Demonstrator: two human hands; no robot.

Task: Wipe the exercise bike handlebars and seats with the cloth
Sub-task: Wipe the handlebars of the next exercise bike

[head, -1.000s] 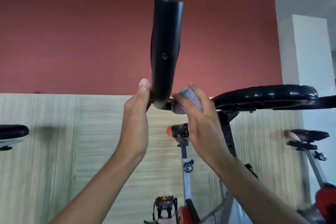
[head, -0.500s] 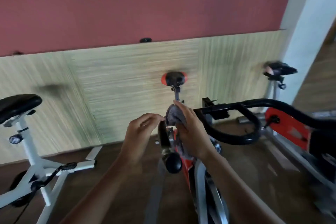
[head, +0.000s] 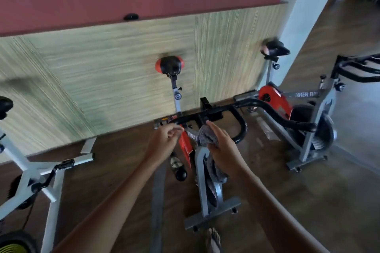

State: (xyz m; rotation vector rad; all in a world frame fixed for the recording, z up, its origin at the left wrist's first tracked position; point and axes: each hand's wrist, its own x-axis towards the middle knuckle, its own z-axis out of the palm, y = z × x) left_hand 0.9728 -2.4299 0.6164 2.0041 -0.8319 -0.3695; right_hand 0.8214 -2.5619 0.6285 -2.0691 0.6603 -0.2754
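Both hands have come off the left prong: the right hand (head: 223, 147) has its grip wrapped round the grey cloth (head: 205, 136) (tail hanging) at the centre of the handlebars (head: 243, 127), while the left hand (head: 164, 139) is loosely curled beside the bar, holding nothing visible. Step judged: handlebars mid-wipe. The next move calls for sweeping along the right loop and prong, which look unobstructed, with the seat (head: 169, 65) well apart beyond.

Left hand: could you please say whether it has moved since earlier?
Yes. The left hand has released the black handlebar end grip, moving towards the crossbar.
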